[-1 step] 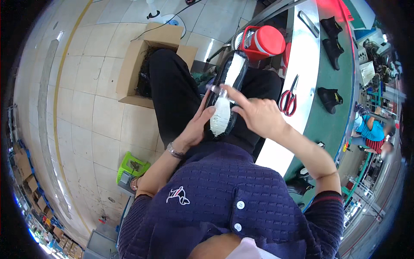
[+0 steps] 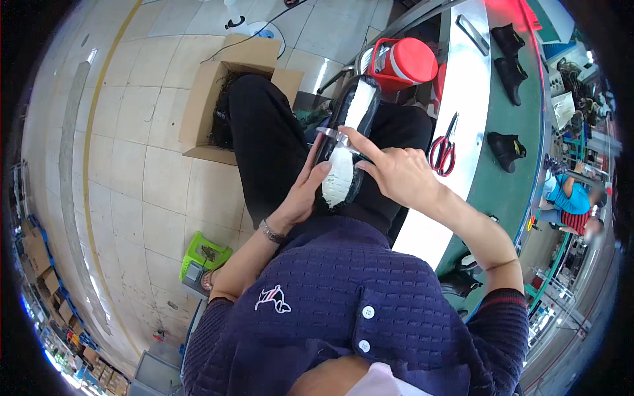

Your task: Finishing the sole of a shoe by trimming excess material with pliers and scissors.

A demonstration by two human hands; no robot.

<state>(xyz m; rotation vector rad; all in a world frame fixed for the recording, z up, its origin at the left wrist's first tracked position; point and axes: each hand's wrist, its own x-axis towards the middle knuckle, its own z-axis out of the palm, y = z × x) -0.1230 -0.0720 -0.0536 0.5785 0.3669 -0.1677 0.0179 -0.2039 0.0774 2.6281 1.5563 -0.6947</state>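
A black shoe upper with a white underside [image 2: 339, 175] lies bottom up above my lap, its long axis pointing away from me. My left hand [image 2: 307, 188] is wrapped along its left edge, thumb near the white surface. My right hand [image 2: 399, 173] comes in from the right, closed, with the index finger stretched over the middle of the underside. Between its fingers is a slim silvery tool [image 2: 332, 134], laid across the narrow part of the shoe. The fingers partly cover this tool, and I cannot make out its exact kind.
A white ledge at right bears red-handled scissors [image 2: 443, 148]; beyond it, a green belt [image 2: 485, 191] carries several black shoes [image 2: 507, 150]. Ahead stands a red-lidded jug [image 2: 413, 61]. An open cardboard box [image 2: 198, 122] with dark scraps and a green stool [image 2: 198, 254] are left.
The silvery tool has turned slightly across the shoe and looks sharper than in the blurred earlier frame. Both hands stay nearly where they were on the shoe.
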